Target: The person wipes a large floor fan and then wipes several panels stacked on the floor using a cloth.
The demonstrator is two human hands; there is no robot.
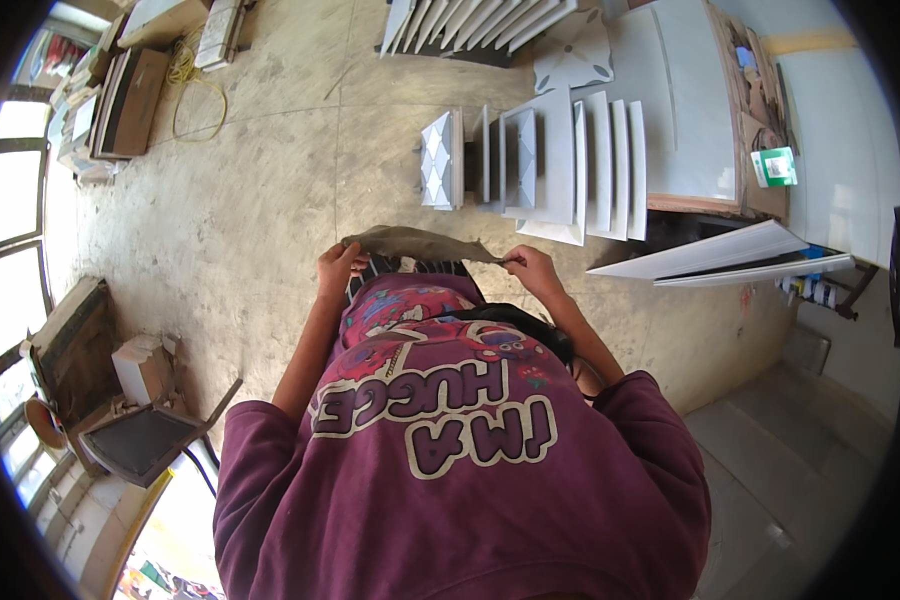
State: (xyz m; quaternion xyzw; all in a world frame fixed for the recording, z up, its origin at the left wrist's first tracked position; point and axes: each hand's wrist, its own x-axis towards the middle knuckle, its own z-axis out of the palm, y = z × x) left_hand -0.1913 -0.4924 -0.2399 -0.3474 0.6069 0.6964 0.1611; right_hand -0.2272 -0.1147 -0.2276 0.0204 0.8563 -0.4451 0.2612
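A thin grey-brown cloth (420, 242) is stretched between my two hands, just in front of my waist. My left hand (342, 268) pinches its left end, fingers closed. At the other end, my right hand (532, 268) grips a narrow, dark corner between thumb and fingers. The cloth's upper edge bows away from me, and its lower part hides some of my dark striped legwear.
Ahead to the right stand upright tiles (608, 165), with a patterned tile stack (436, 165) beside them. White panels (705, 252) lean at right. A chair (142, 445) and a carton (142, 370) are at left. A yellow cord (222, 110) lies on the floor.
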